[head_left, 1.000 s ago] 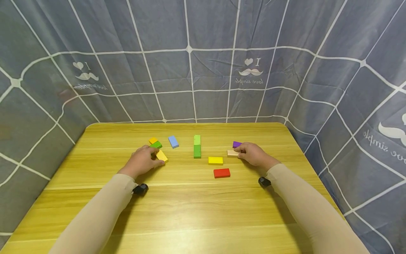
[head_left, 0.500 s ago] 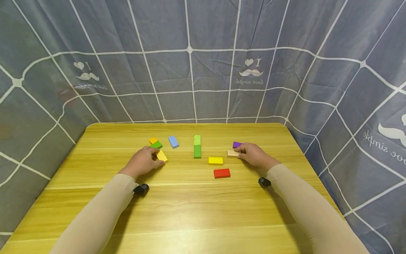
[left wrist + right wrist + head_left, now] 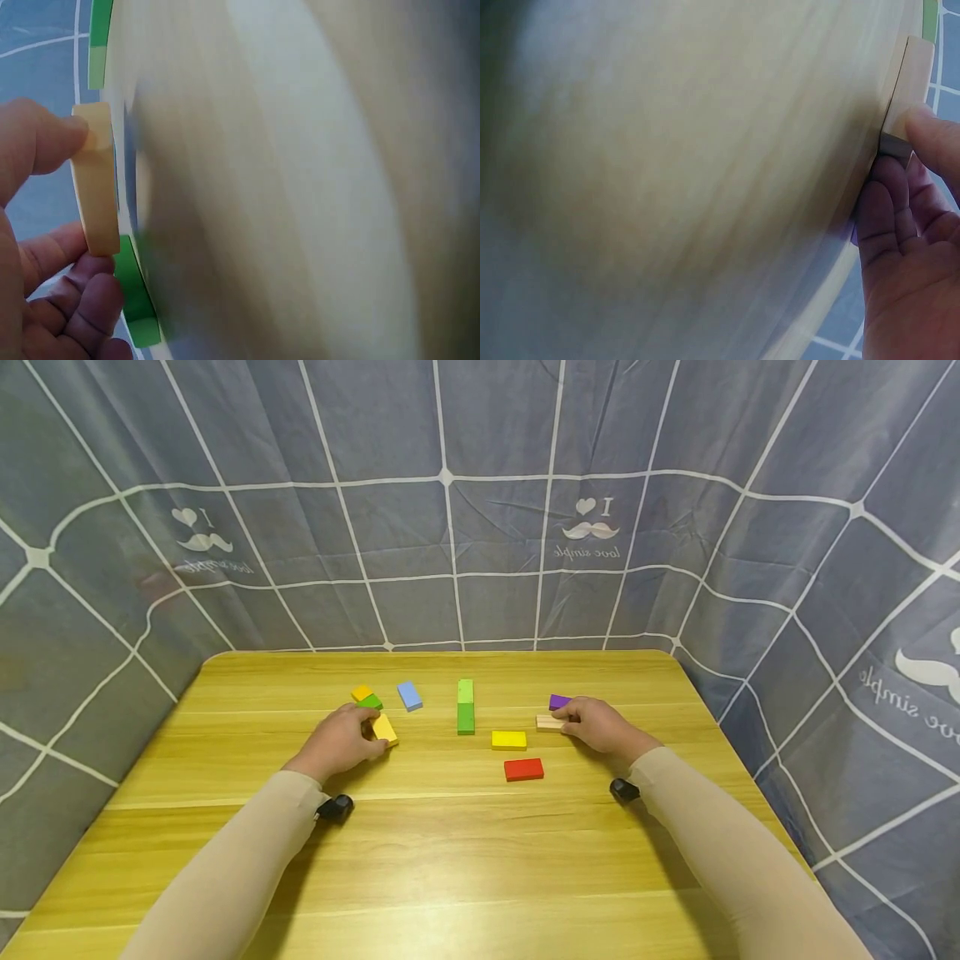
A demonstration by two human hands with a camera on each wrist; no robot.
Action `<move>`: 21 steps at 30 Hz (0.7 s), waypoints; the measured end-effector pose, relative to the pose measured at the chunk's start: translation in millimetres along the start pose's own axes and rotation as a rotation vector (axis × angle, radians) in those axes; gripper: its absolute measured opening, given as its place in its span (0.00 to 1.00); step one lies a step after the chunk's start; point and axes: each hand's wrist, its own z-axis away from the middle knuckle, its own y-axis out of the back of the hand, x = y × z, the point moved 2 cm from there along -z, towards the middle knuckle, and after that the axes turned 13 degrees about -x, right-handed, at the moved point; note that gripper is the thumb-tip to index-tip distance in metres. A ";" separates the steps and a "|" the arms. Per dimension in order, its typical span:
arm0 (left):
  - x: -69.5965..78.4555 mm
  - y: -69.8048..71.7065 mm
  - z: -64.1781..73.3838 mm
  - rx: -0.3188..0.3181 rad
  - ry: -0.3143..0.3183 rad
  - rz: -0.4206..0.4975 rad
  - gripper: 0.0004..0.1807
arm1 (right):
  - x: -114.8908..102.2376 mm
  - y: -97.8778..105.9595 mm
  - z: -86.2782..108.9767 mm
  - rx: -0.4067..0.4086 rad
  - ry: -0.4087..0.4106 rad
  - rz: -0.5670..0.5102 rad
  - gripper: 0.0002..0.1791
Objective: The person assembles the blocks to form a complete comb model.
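My left hand (image 3: 339,743) pinches a pale yellow block (image 3: 386,729) between thumb and fingers, at the left of the table. In the left wrist view the same block (image 3: 97,180) spans from thumb to fingertip, close over the wood. A green block (image 3: 370,702) lies just beyond it, partly behind an orange block (image 3: 362,692). At the right, my right hand (image 3: 602,727) holds a plain wooden block (image 3: 550,723) by its right end. The right wrist view shows the thumb on this wooden block (image 3: 909,90). Behind it a purple block (image 3: 559,702) is partly covered by the hand.
Mid-table, a light green block (image 3: 466,691) and a darker green block (image 3: 466,720) stand in line, end to end. A blue block (image 3: 409,696) lies left of them. Yellow (image 3: 508,741) and red (image 3: 523,769) blocks lie nearer. A grey curtain (image 3: 495,527) encloses the table (image 3: 480,860).
The pale yellow block has turned slightly in my left hand and shifted a touch to the right. My right hand and the other blocks keep their places.
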 end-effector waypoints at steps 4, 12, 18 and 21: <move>6.2 -2.2 -1.7 -0.014 -0.037 0.018 0.36 | -0.2 -0.1 -0.9 -0.003 0.000 -0.003 0.19; 24.4 -8.9 -6.3 -0.033 -0.119 0.029 0.36 | 1.2 -0.4 -2.3 -0.013 0.005 -0.010 0.20; 41.8 -15.3 -9.3 -0.049 -0.178 0.027 0.36 | 2.4 -0.7 -3.8 -0.008 0.014 -0.010 0.20; 51.1 -19.5 -11.1 -0.061 -0.206 0.020 0.36 | 2.7 -0.4 -4.2 -0.009 0.015 -0.012 0.20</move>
